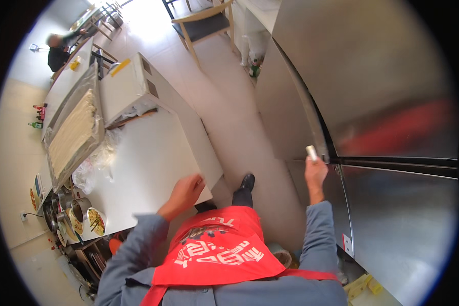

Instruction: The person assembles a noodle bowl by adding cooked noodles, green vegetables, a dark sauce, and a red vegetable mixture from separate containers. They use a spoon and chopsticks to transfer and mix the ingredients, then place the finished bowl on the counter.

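Observation:
My right hand [316,174] is closed around a small white cylindrical thing [311,152] whose end pokes out past the fingers; its kind is not clear. That hand is beside the edge of a stainless steel fridge door [392,204]. Over the right edge of the white counter [153,158], my left hand [182,194] hangs with its fingers curled in, and nothing shows in it. A red apron [219,250] with white print covers my front.
A large tray of pale dough-like sheet [74,135] stands on the counter beside a white box [130,86] and crumpled clear plastic [94,168]. Pots [80,208] and plated food [96,220] are at the left. A chair [203,25] stands ahead; a person [59,53] is far left.

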`<state>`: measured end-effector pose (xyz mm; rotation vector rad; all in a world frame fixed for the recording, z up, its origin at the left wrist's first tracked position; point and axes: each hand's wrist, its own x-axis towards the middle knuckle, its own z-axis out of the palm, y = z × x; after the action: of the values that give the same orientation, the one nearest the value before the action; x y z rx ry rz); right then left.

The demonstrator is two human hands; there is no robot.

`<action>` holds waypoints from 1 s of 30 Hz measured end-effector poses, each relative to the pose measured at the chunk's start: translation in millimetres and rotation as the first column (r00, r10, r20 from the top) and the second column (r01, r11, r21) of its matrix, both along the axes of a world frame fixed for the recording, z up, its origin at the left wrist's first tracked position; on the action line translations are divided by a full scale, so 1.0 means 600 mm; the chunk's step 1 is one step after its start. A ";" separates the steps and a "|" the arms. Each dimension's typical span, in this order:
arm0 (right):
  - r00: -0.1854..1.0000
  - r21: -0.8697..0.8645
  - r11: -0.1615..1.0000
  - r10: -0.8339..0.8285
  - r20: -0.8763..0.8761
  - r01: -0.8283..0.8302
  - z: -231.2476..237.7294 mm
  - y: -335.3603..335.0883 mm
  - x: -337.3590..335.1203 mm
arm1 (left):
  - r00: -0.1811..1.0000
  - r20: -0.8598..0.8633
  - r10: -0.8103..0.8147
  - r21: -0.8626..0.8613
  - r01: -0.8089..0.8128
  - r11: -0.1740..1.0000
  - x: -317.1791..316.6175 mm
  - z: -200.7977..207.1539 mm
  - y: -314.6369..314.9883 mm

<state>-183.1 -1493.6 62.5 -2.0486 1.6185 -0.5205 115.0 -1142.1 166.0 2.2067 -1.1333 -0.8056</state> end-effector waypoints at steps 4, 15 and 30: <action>0.936 0.094 0.932 0.345 0.074 -0.351 -0.020 0.173 0.017 | 0.992 -0.068 -0.103 -0.239 0.084 0.967 -0.014 -0.052 -0.206; 0.750 0.991 -0.127 -0.651 -0.118 0.046 -0.257 0.227 0.017 | 0.897 0.401 0.186 -0.022 -0.194 0.981 0.010 -0.129 -0.283; 0.458 0.882 0.188 -0.796 0.395 -0.433 -0.429 -0.268 0.229 | 0.920 0.319 0.226 -0.023 -0.231 0.973 0.038 -0.119 -0.286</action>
<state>-45.7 -1654.6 -194.7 -0.2263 0.9690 -0.3250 137.7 -1313.5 94.5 2.4870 -0.9851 -0.3658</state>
